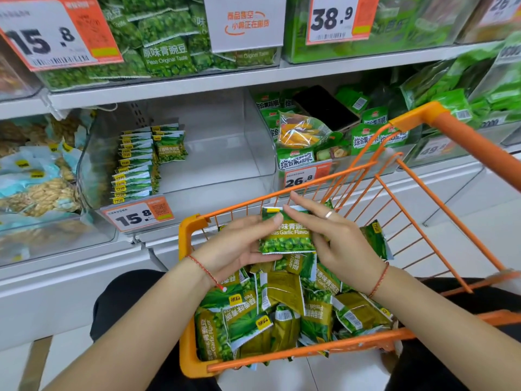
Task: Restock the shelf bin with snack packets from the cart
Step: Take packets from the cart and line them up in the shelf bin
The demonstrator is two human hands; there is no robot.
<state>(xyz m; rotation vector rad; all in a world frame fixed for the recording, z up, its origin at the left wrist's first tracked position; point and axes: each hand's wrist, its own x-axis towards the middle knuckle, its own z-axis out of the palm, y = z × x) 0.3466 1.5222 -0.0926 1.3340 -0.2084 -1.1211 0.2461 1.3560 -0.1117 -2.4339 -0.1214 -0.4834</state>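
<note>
A green garlic-pea snack packet is held upright above the orange cart. My left hand grips its left side, thumb across the front. My right hand pinches its top right edge. Several more packets of the same kind lie heaped in the cart. The clear shelf bin, marked 15.8, holds a row of upright packets along its left side; the rest of its floor is bare.
A bin of mixed vegetable crisps with a dark phone on top stands right of the target bin. A bin of peanut packets is to the left. Original-taste peas fill the shelf above. The cart handle rises at right.
</note>
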